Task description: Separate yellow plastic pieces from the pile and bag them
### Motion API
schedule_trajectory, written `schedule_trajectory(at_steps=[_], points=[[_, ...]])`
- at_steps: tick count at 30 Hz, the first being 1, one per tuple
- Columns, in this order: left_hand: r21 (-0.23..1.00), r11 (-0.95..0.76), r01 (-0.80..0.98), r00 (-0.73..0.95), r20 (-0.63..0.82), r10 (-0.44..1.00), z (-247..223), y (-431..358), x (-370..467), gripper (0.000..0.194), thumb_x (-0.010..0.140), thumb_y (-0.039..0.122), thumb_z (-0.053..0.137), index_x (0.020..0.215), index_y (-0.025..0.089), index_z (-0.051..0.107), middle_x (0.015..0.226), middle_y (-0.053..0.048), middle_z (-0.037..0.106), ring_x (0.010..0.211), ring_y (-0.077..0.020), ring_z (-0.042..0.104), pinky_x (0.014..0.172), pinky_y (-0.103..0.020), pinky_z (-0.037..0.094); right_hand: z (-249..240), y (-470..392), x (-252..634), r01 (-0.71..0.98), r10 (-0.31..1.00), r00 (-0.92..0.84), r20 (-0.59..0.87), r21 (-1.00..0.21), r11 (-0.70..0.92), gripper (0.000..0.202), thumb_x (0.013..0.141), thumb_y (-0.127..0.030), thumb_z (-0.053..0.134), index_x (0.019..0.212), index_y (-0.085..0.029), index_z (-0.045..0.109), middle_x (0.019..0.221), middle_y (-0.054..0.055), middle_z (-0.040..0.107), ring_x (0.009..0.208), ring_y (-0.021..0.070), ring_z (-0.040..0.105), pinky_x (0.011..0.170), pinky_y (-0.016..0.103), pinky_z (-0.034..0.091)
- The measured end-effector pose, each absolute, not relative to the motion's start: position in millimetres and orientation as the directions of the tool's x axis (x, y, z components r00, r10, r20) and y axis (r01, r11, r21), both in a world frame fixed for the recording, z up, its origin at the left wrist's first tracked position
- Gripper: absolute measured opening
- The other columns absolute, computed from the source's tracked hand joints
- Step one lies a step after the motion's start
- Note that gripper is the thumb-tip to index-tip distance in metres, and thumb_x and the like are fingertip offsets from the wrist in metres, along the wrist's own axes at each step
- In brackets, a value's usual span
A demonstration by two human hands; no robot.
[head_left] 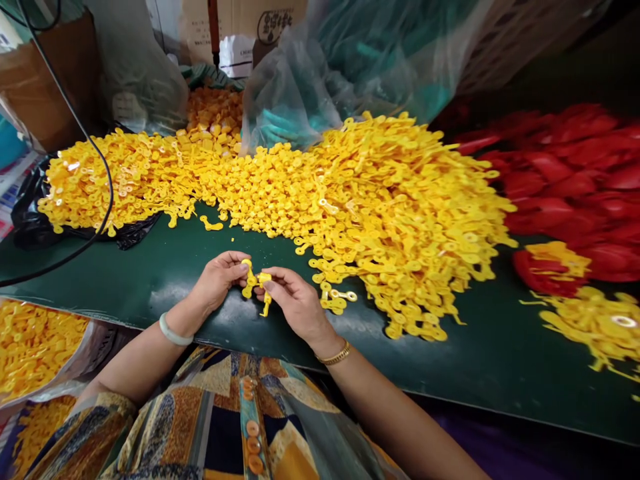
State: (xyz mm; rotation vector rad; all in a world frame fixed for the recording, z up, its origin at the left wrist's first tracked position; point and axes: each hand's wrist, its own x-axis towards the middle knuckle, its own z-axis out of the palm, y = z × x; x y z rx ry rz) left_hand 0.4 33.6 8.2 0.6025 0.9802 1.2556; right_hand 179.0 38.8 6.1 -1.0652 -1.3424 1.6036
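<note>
My left hand [225, 277] pinches a flat yellow plastic link with rounded ends [249, 280] between thumb and fingers. Close beside it, my right hand [293, 300] grips a yellow plastic piece with a thin stem [267, 293] pointing down. The two pieces meet or nearly meet between my fingertips; whether they are joined I cannot tell. Both hands are just above the front part of the dark green table [165, 267]. Just right of my right hand lie a few loose yellow links [337, 298].
A long heap of small yellow plastic parts [400, 200] runs across the table. Red plastic pieces [575, 180] are piled at the right. Clear plastic bags [295, 100] stand behind. A black cable [107, 180] hangs at the left, above a container of yellow parts [40, 347].
</note>
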Motion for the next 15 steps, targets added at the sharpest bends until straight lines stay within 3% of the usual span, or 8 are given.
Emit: schedule_trajectory(at_steps=[6,15], points=[[0.848,0.207,-0.487,-0.059,-0.269,0.961,9.7,38.1,2.2,0.034,0.064,0.029,0.084,0.089,0.014,0.065,0.070,0.003,0.062,0.055,-0.0059,0.056,0.054,-0.019,0.047,3.7,32.1,176.3,-0.130,0.923,-0.315,-0.223,-0.953,-0.275,0.036,0.077,-0.048,0.073,0.102,-0.023,0.065,0.084,0.003,0.075,0.074,0.0216,0.073,0.073,0.038,0.060],[0.815,0.224,-0.534,-0.059,-0.300,0.952,1.1,39.1,1.1,0.036,0.065,0.030,0.084,0.090,0.014,0.063,0.070,0.002,0.062,0.056,-0.0076,0.059,0.054,-0.020,0.047,5.5,23.5,180.1,-0.058,0.910,-0.364,-0.201,-0.970,-0.238,0.034,0.078,-0.044,0.072,0.104,-0.021,0.067,0.090,0.006,0.076,0.082,0.0212,0.073,0.078,0.036,0.058]])
